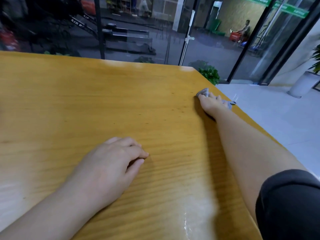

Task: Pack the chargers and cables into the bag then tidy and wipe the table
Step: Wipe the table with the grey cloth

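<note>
My right hand [212, 103] is stretched far out near the right edge of the yellow wooden table [86, 101] and presses down on a crumpled grey cloth [205, 92]. The cloth sticks out in front of the fingers and past the hand at the table's edge. My left hand [112, 163] rests on the table near me, fingers curled loosely, with nothing in it. No chargers, cables or bag appear in view. A few small dark specks dot the wood left of the cloth.
The table's right edge drops to a pale tiled floor [277, 122]. Glass walls and a glass door [187, 37] stand beyond the far edge, with green potted plants [210, 74] at the corner. A wet sheen [195, 213] shows on the wood near me.
</note>
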Available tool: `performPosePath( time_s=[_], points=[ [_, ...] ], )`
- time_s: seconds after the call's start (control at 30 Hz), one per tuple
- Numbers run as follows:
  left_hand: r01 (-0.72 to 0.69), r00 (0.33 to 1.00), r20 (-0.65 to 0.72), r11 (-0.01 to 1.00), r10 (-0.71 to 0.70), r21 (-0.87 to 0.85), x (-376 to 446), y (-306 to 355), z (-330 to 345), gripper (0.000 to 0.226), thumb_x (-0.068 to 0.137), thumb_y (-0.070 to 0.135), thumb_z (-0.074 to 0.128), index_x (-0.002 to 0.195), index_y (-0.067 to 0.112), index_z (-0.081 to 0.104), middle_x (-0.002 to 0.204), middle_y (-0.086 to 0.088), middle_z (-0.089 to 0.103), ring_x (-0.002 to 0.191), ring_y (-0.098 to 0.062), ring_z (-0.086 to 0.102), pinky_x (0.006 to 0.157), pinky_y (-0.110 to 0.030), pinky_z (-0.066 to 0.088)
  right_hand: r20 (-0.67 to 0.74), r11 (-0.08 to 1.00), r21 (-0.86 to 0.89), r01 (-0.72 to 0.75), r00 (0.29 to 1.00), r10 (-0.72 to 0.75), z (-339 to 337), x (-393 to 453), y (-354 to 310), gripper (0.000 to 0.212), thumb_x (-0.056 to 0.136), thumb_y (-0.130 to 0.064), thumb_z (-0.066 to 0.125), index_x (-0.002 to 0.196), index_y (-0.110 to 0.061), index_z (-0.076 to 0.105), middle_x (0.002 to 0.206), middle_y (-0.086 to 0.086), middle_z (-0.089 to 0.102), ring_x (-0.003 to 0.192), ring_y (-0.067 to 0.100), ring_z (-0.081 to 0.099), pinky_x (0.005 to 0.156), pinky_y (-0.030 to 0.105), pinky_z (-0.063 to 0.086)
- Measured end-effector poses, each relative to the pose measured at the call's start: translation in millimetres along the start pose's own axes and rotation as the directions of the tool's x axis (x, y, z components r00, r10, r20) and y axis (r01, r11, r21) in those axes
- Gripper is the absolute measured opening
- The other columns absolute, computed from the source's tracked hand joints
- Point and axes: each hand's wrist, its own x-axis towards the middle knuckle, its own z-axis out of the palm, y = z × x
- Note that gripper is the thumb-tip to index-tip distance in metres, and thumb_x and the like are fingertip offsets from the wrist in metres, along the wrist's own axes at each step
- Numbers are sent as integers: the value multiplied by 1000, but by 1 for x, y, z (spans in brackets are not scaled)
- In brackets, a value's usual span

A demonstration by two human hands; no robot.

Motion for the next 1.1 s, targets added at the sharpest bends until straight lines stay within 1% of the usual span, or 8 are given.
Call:
performPosePath(
  time_s=[0.13,0.3,0.4,0.53,0.6,0.8,0.9,1.1],
  points=[
    [9,1000,26,1000,-9,10,-1,1,-3,24,82,38,48,93,38,69,96,24,62,91,-4,58,71,-15,41,62,961,-84,264,964,-259,21,-16,-66,61,94,-52,16,150,-25,19,158,-5,13,146,22,2,116,47,4],
    [-62,998,18,998,61,34,-2,-1,-3,33,81,42,37,89,37,69,92,22,65,87,-6,63,70,-22,51,191,828,-101,552,827,-528,47,-53,-130,57,95,-48,18,148,-28,27,158,-4,16,145,22,6,114,48,6],
    [-15,985,-172,999,9,-32,-2,2,-8,31,82,38,39,88,33,69,87,19,66,89,-3,56,70,-21,48,248,788,-49,614,771,-586,48,-77,-137,56,98,-46,21,150,-26,22,159,-2,13,146,18,-1,116,44,2],
    [44,900,-425,991,-93,-124,1,0,-18,30,84,29,41,94,20,67,95,7,63,93,-13,55,79,-25,39,277,725,106,680,680,-678,36,-124,-123,49,101,-40,26,149,-31,24,159,-6,10,146,11,-4,118,38,-5],
    [54,872,-478,991,-107,-123,2,-3,-22,29,84,25,42,99,16,65,101,2,61,95,-18,56,85,-26,39,286,678,148,720,625,-726,30,-146,-113,46,102,-38,27,147,-36,26,158,-11,10,145,8,-3,118,37,-6],
    [115,841,-521,989,-144,-88,0,-8,-28,33,81,23,42,103,10,62,109,-8,59,102,-27,56,91,-30,35,255,619,145,772,575,-777,30,-170,-81,43,102,-40,28,144,-44,24,154,-24,8,141,-4,-6,118,30,-7],
    [182,857,-476,980,-200,-84,-3,-13,-27,37,79,27,41,107,12,59,113,-6,57,105,-26,53,92,-34,38,264,668,103,737,628,-732,28,-155,-74,42,101,-43,25,143,-48,26,156,-20,12,144,1,-1,117,30,-6],
    [323,878,-367,946,-306,-15,-6,-20,-26,23,79,17,60,102,17,61,109,1,58,108,-22,49,85,-40,43,78,898,-33,439,897,-436,15,-97,-48,49,100,-42,25,147,-29,29,156,-3,23,145,13,11,117,38,6]
  ],
)
